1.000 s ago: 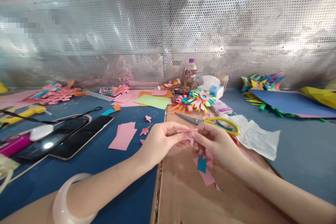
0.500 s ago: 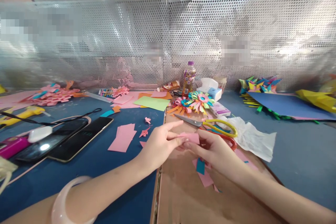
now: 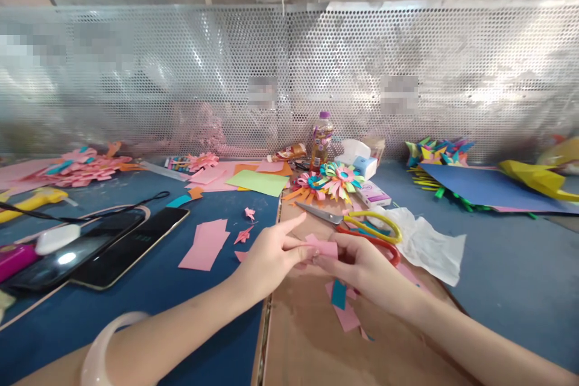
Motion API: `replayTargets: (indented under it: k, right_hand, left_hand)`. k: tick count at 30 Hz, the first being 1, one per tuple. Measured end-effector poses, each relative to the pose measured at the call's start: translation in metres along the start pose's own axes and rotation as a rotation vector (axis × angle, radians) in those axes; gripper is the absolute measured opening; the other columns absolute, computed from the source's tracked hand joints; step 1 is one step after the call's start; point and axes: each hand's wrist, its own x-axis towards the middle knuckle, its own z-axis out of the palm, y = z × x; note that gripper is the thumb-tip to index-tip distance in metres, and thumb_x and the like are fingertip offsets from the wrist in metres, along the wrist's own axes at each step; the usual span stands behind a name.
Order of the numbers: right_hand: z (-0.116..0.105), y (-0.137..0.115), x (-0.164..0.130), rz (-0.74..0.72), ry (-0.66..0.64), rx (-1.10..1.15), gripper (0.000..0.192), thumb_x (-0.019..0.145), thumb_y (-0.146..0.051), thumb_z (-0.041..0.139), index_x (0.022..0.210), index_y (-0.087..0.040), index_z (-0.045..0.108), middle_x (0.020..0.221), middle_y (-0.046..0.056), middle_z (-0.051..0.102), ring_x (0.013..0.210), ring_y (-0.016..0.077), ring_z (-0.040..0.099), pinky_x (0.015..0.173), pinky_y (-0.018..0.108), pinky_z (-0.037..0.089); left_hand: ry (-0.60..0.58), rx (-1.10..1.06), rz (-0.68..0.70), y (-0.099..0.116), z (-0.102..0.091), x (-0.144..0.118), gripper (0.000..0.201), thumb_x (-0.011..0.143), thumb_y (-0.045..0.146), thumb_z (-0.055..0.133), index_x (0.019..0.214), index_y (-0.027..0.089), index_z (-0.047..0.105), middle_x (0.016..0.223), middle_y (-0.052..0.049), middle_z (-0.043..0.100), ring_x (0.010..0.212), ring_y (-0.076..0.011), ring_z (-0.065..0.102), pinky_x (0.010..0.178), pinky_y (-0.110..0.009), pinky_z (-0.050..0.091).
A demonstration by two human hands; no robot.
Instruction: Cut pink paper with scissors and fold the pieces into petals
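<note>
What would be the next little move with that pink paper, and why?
Probably press a fold into the pink paper piece: the left hand and right hand pinch it between their fingertips above the cardboard sheet, and it looks flat.

Both hands meet over the brown cardboard sheet, pinching one small pink paper piece between them: the left hand grips its left end with the index finger pointing out, and the right hand holds its right end. Just beyond the pink piece lie yellow-handled scissors. Left of the cardboard lie loose pink slips and a dark phone.
</note>
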Motion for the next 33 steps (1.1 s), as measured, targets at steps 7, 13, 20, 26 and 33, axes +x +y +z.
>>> replayTargets:
  k: [7, 13, 20, 26, 33]
  right_hand:
    - [-0.001, -0.001, 0.001, -0.014, -0.029, -0.022, 0.035, 0.073, -0.05, 0.058, 0.076, -0.015, 0.058, 0.056, -0.003, 0.054, 0.044, 0.0072, 0.048, 0.038, 0.017, 0.033]
    - [-0.005, 0.005, 0.004, -0.029, -0.051, -0.064, 0.035, 0.073, -0.049, 0.058, 0.078, -0.015, 0.06, 0.057, -0.003, 0.053, 0.042, 0.0058, 0.045, 0.037, 0.016, 0.031]
    - [-0.005, 0.006, 0.004, 0.002, -0.072, -0.079, 0.036, 0.075, -0.051, 0.054, 0.077, -0.015, 0.06, 0.056, -0.002, 0.053, 0.042, 0.0062, 0.046, 0.039, 0.016, 0.032]
    - [-0.005, 0.008, 0.003, -0.032, -0.041, -0.136, 0.037, 0.075, -0.051, 0.055, 0.075, -0.014, 0.061, 0.053, -0.003, 0.05, 0.041, 0.006, 0.042, 0.038, 0.017, 0.03]
    - [-0.012, 0.007, 0.007, 0.025, -0.1, -0.115, 0.045, 0.072, -0.057, 0.054, 0.081, -0.015, 0.064, 0.047, -0.004, 0.047, 0.037, 0.0066, 0.041, 0.037, 0.018, 0.032]
  left_hand:
    - [-0.01, 0.02, 0.004, -0.001, 0.0, 0.002, 0.075, 0.07, 0.042, 0.063, 0.135, 0.016, 0.035, 0.083, -0.005, 0.072, 0.083, -0.0242, 0.065, 0.078, -0.037, 0.048]
    - [0.002, 0.059, 0.022, -0.002, -0.002, 0.001, 0.073, 0.07, 0.042, 0.063, 0.134, 0.016, 0.037, 0.082, -0.005, 0.072, 0.081, -0.0238, 0.065, 0.077, -0.036, 0.047]
    - [-0.002, 0.043, 0.018, -0.003, -0.001, 0.002, 0.075, 0.07, 0.042, 0.063, 0.134, 0.016, 0.035, 0.084, -0.005, 0.072, 0.083, -0.0242, 0.064, 0.079, -0.036, 0.046]
    - [-0.011, 0.041, 0.017, -0.002, -0.002, 0.0, 0.075, 0.071, 0.043, 0.062, 0.135, 0.015, 0.034, 0.082, -0.005, 0.072, 0.082, -0.024, 0.064, 0.08, -0.037, 0.045]
    - [-0.001, 0.019, 0.031, 0.001, -0.004, -0.001, 0.073, 0.071, 0.042, 0.062, 0.134, 0.017, 0.036, 0.085, -0.007, 0.072, 0.083, -0.0248, 0.064, 0.082, -0.038, 0.044]
